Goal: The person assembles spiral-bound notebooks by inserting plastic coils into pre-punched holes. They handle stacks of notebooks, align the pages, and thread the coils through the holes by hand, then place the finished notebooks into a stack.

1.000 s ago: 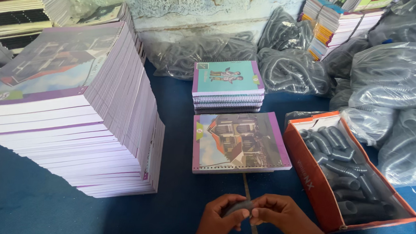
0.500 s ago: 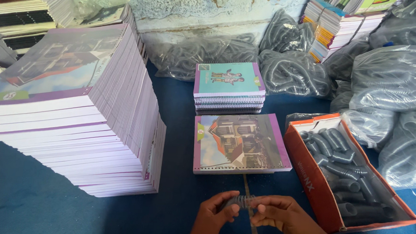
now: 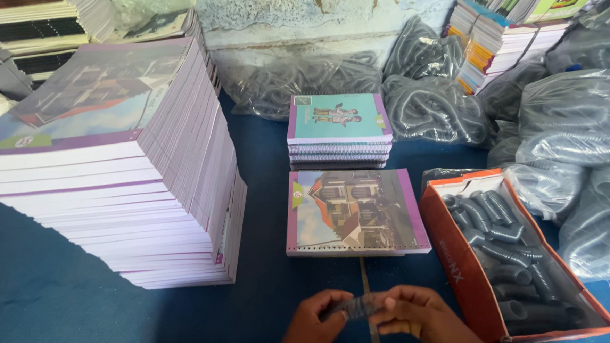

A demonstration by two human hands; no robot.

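Observation:
At the bottom of the view my left hand [image 3: 314, 324] and my right hand [image 3: 419, 320] both pinch a short grey spiral binding coil [image 3: 358, 307] held crosswise between them. Just beyond it lies an unbound purple-edged book [image 3: 355, 209] with a row of punched holes along its near edge. Behind that sits a small pile of bound books with a teal cover [image 3: 338, 130]. An open orange box [image 3: 461, 253] to the right holds several more grey coils [image 3: 507, 238].
A tall stack of purple-edged books [image 3: 111, 161] rises on the left. Clear plastic bags of grey coils [image 3: 585, 130] crowd the right side and back wall. More book stacks [image 3: 489, 35] stand at the back right. A thin rod [image 3: 368, 300] lies on the blue cloth [image 3: 41, 297].
Both hands have shifted slightly upward and the coil is now stretched out between the fingers of both hands. The books and box have not moved.

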